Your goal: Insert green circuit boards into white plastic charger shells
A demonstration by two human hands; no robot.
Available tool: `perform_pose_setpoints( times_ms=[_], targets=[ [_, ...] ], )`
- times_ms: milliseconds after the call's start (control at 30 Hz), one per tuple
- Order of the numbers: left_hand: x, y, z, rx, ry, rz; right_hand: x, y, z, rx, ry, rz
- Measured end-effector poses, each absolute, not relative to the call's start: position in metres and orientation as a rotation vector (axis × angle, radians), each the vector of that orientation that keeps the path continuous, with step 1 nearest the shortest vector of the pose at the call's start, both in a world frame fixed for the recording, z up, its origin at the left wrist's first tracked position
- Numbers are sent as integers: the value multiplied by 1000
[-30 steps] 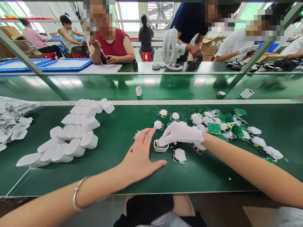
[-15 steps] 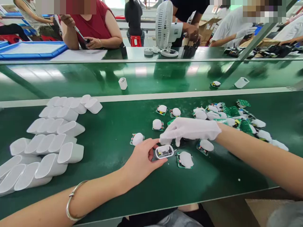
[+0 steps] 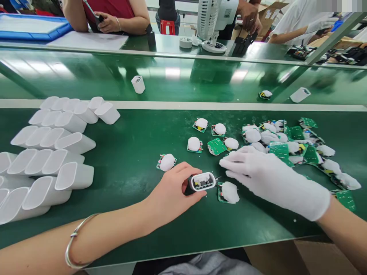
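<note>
My left hand (image 3: 174, 187), bare and with a bangle on its wrist, grips a white charger housing (image 3: 203, 181) between thumb and fingers. The housing's open end faces me, and electronic parts show inside it. In a white glove, my right hand (image 3: 255, 172) reaches over the boards to the right with its fingers stretched out; what lies under the palm is hidden. A circuit board with a white blob (image 3: 228, 192) lies just right of the housing. Another such board (image 3: 167, 162) rests behind my left hand.
Rows of white empty housings (image 3: 70, 143) stand at the left. Several boards lie in a heap (image 3: 286, 141) at the right. On the belt beyond are a housing (image 3: 138, 84), a board (image 3: 265, 94) and another housing (image 3: 300, 95). A fan (image 3: 213, 23) and co-workers are across the bench.
My right hand has drawn away from the housing to the right, over the boards. My left hand still holds the housing, now tipped slightly. The view has tilted down.
</note>
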State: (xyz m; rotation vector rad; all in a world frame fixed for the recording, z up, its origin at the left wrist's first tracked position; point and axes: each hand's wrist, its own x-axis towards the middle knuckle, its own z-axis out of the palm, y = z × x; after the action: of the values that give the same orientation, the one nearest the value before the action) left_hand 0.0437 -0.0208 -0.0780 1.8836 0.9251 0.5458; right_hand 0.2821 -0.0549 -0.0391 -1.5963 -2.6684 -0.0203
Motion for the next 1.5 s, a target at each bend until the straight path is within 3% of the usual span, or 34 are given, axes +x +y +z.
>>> perform_pose_setpoints(
  times_ms=[100,300,467,1300,1500],
  targets=[
    [43,-21,-76,1887,882,553,282,-48,-42,-1533,-2862,-141],
    [42,-22,-78,1885,942,573,273,-54,-38,-1444,-2437,-134],
    [43,-22,-79,1903,920,605,260,-63,-34,-1488,-2580,-341],
    [43,-20,-82,1925,890,599,253,-53,-29,-1368,-2633,-206],
    [43,-21,-81,1918,896,590,248,-61,-37,-1417,-2584,-393]
  ],
)
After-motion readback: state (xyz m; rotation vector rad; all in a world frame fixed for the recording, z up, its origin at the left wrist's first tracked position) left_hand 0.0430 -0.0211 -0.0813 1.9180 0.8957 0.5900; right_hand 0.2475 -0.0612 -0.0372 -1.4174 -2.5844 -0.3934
